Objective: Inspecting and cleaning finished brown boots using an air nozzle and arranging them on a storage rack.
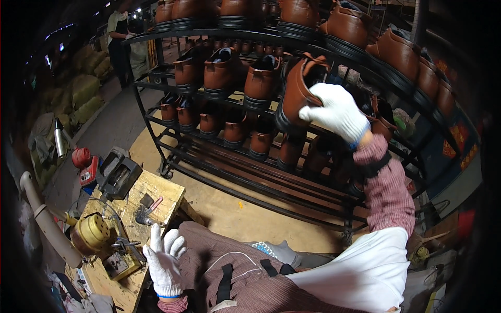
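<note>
My right hand, in a white knit glove, grips a brown leather shoe by its upper edge. That shoe has a black sole and is tilted in front of the rack's middle shelf. Whether it touches the shelf I cannot tell. My left hand, gloved in white too, is raised palm up with its fingers spread and nothing in it. It is beside the wooden workbench, nearest to a small hammer-like tool and a metal clamp piece.
A black metal rack in front carries several rows of brown shoes. On the bench at left are a yellow motor and a dark machine part. A grey pipe rises beside it. Another person stands far left.
</note>
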{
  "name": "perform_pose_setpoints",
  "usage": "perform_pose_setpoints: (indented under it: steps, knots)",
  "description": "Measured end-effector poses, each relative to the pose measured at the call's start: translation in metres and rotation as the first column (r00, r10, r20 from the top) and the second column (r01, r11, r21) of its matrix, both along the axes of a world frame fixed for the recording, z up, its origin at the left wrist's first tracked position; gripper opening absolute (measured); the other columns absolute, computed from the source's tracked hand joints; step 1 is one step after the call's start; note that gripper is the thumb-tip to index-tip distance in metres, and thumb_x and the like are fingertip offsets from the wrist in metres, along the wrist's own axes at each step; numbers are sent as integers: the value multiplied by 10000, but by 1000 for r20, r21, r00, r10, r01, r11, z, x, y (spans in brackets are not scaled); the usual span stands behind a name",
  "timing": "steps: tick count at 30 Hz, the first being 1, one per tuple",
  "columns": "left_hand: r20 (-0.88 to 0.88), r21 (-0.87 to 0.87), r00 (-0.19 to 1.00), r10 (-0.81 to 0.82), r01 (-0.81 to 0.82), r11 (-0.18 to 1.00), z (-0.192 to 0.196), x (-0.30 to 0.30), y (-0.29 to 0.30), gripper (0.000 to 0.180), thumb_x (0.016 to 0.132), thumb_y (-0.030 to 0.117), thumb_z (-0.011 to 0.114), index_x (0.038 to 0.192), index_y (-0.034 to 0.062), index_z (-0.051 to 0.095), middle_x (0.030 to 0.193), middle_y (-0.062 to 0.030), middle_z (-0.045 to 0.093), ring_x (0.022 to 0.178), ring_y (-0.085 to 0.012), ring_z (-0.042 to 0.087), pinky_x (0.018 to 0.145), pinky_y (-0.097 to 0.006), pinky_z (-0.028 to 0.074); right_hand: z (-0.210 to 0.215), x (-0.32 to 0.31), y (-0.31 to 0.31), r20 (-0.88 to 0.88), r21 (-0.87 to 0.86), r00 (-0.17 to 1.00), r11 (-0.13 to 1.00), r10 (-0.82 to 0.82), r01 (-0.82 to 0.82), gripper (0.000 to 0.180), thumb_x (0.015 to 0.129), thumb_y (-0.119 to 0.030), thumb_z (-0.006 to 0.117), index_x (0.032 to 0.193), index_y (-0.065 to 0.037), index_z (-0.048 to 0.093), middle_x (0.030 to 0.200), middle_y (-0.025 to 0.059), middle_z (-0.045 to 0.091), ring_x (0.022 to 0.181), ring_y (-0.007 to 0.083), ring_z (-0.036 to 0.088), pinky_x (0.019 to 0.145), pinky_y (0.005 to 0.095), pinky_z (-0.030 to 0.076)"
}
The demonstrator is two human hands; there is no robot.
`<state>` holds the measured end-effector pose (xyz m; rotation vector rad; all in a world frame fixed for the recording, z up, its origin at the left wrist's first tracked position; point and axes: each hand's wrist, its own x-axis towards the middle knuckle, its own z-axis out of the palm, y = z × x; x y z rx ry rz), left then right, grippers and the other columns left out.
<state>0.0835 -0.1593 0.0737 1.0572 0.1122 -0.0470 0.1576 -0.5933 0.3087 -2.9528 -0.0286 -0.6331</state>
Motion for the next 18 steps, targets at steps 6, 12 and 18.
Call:
perform_pose_setpoints:
  steps: [6,12,18]
  knots:
    - [15,-58,991,130,-129,990,-7,-15,22,885,999,747,426,1626,130,325,1293,-146,616,992,-258,669,870,-382,555,-16,5,-69,448,-338,894,930,24,144,551,878,-393,696,1316,-61,659,1288,178,672,1069,376,678,934,470,536]
    - [-46,-200,977,207,-212,957,-18,-28,27,855,1019,671,482,1621,91,308,1237,-145,667,994,-236,703,790,-351,617,-32,-68,-73,221,-443,919,805,-327,394,313,744,-302,728,752,10,757,791,222,679,851,397,642,1002,495,493]
    - [-61,-214,993,101,-112,970,-36,-38,30,790,1055,611,459,1623,82,317,1319,-140,640,1084,-231,660,951,-374,524,-32,-86,122,-176,-591,979,784,105,-191,407,697,-360,778,578,11,659,606,146,592,712,337,630,1077,523,469]
